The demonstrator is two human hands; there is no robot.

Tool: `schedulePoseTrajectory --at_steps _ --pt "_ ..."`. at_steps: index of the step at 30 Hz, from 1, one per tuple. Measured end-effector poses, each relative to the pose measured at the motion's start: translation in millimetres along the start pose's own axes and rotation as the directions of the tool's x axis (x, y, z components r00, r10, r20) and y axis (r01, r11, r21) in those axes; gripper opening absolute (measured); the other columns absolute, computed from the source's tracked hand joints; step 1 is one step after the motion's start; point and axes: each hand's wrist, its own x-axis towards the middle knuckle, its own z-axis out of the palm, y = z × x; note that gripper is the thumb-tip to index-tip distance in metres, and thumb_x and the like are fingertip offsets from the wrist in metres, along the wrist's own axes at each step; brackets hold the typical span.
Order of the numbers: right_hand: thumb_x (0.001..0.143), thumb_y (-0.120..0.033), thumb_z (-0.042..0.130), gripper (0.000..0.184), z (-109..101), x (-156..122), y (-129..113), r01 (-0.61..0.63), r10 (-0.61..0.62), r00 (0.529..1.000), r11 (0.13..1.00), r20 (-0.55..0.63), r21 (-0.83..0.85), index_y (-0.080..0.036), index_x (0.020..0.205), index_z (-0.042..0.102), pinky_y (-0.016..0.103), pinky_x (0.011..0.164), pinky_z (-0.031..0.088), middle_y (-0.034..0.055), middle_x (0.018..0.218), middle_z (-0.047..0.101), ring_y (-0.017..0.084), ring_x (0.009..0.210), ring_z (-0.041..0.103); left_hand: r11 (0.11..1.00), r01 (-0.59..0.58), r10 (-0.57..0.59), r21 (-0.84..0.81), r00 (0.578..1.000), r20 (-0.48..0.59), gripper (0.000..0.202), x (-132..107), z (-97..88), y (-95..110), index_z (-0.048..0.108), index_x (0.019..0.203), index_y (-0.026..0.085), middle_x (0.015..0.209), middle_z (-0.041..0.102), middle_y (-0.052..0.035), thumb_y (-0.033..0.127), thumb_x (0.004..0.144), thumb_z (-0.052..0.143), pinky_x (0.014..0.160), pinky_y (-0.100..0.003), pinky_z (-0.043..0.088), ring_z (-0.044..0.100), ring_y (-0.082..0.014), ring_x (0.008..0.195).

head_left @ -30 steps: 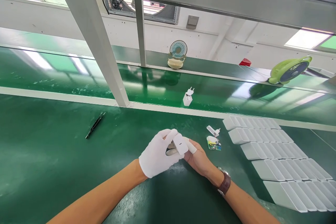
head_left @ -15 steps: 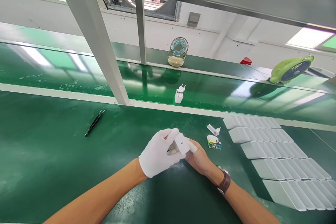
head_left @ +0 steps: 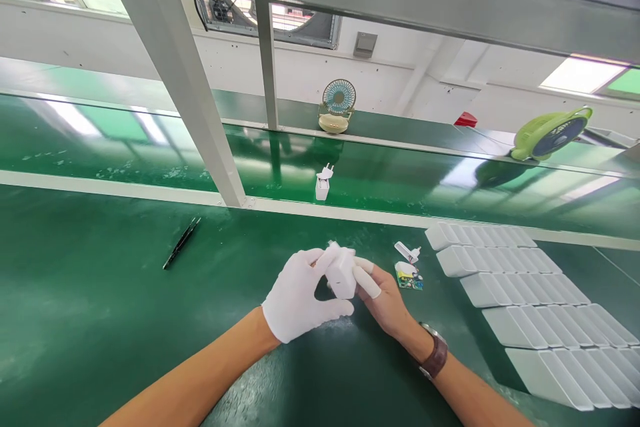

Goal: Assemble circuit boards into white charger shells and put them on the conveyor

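A small white charger housing (head_left: 342, 275) is held between my two hands above the green bench. My left hand (head_left: 300, 297), in a white glove, grips its left side with the index finger on top and the thumb stretched out below. The fingers of my right hand (head_left: 383, 297), some with white finger cots, pinch its right side. Right of the hands lie a circuit board (head_left: 409, 276) and a white plug piece (head_left: 408, 252) on the bench. Another white charger with a two-pin plug (head_left: 324, 183) stands on the strip beyond the bench rail.
Black tweezers (head_left: 182, 244) lie at left on the bench. Rows of white plastic housings (head_left: 530, 320) line the right side. A slanting metal post (head_left: 185, 73) rises at the bench's back. A small fan (head_left: 339, 105) and a green fan (head_left: 553, 133) stand beyond.
The housing has turned in my hands, and my left thumb has come away below it. The charger beyond the rail has shifted left, passing along the strip.
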Motion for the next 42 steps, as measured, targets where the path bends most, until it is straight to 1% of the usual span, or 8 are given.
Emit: schedulePoseTrajectory --at_steps 3,7,14,20,24,31,37,42 --pt "0.096 -0.034 0.064 0.032 -9 1 -6 0.237 -0.278 0.956 0.921 -0.094 -0.311 -0.028 0.127 0.068 0.046 0.099 0.057 0.0092 0.126 0.069 0.026 0.113 0.067 1.000 0.020 -0.022 -0.016 0.996 -0.085 0.067 0 1.5 -16 0.049 0.144 0.027 0.133 0.059 -0.0109 0.044 0.083 0.072 0.098 -0.047 0.052 0.061 -0.0299 0.114" --pt "0.098 -0.024 0.058 0.036 -12 -1 -6 0.379 -0.464 0.886 0.709 0.011 -0.595 -0.031 0.133 0.065 0.043 0.099 0.058 0.0096 0.124 0.066 0.026 0.114 0.066 0.989 0.148 -0.145 -0.005 0.960 -0.239 0.049 12 4.7 -35 0.051 0.142 0.027 0.129 0.058 -0.0096 0.034 0.095 0.060 0.096 -0.042 0.053 0.062 -0.0218 0.105" --pt "0.100 -0.023 0.054 0.042 -4 -5 9 0.490 -0.432 0.860 0.551 0.272 -0.675 -0.031 0.141 0.058 0.039 0.094 0.060 0.0113 0.130 0.061 0.024 0.110 0.066 0.948 0.315 -0.297 0.041 0.926 -0.231 0.056 63 -9.2 -71 0.056 0.137 0.018 0.125 0.060 -0.0119 0.040 0.086 0.064 0.093 -0.040 0.054 0.065 -0.0240 0.105" --pt "0.101 -0.026 0.051 0.042 -6 -7 10 0.505 -0.415 0.855 0.525 0.312 -0.685 -0.030 0.142 0.055 0.038 0.095 0.057 0.0103 0.133 0.060 0.024 0.111 0.063 0.894 0.436 -0.404 0.101 0.884 -0.236 0.078 144 -27.3 -108 0.057 0.132 0.005 0.124 0.064 -0.0211 0.046 0.070 0.079 0.095 -0.045 0.052 0.067 -0.0313 0.100" --pt "0.101 -0.030 0.051 0.043 -9 -5 10 0.508 -0.426 0.846 0.464 0.320 -0.726 -0.031 0.143 0.054 0.036 0.090 0.057 0.0102 0.132 0.061 0.024 0.106 0.063 0.860 0.503 -0.456 0.087 0.834 -0.309 0.077 166 -21.5 -109 0.061 0.122 0.004 0.109 0.069 -0.0179 0.055 0.067 0.079 0.095 -0.047 0.051 0.066 -0.0341 0.100" --pt "0.099 -0.031 0.055 0.041 -13 -5 10 0.525 -0.454 0.829 0.428 0.327 -0.735 -0.033 0.140 0.058 0.033 0.084 0.056 0.0095 0.127 0.062 0.022 0.099 0.063 0.840 0.537 -0.519 -0.074 0.757 -0.397 0.075 118 -3.5 -97 0.049 0.136 0.004 0.118 0.066 -0.0177 0.054 0.082 0.065 0.094 -0.044 0.054 0.067 -0.0265 0.099" --pt "0.104 -0.034 0.051 0.037 -10 -6 15 0.506 -0.438 0.843 0.446 0.313 -0.738 -0.035 0.139 0.060 0.034 0.085 0.058 0.0092 0.130 0.062 0.022 0.103 0.066 0.869 0.443 -0.494 -0.221 0.806 -0.325 0.053 63 4.5 -79 0.061 0.120 0.015 0.107 0.070 -0.0084 0.046 0.078 0.070 0.084 -0.037 0.058 0.068 -0.0181 0.084" --pt "0.101 -0.028 0.056 0.032 -10 -2 -10 0.486 -0.472 0.847 0.503 0.244 -0.715 -0.033 0.130 0.067 0.035 0.089 0.059 0.0097 0.128 0.063 0.022 0.103 0.068 0.891 0.351 -0.425 -0.290 0.869 -0.255 0.041 44 7.2 -65 0.065 0.116 0.018 0.106 0.070 -0.0065 0.036 0.080 0.069 0.084 -0.035 0.057 0.067 -0.0162 0.083"
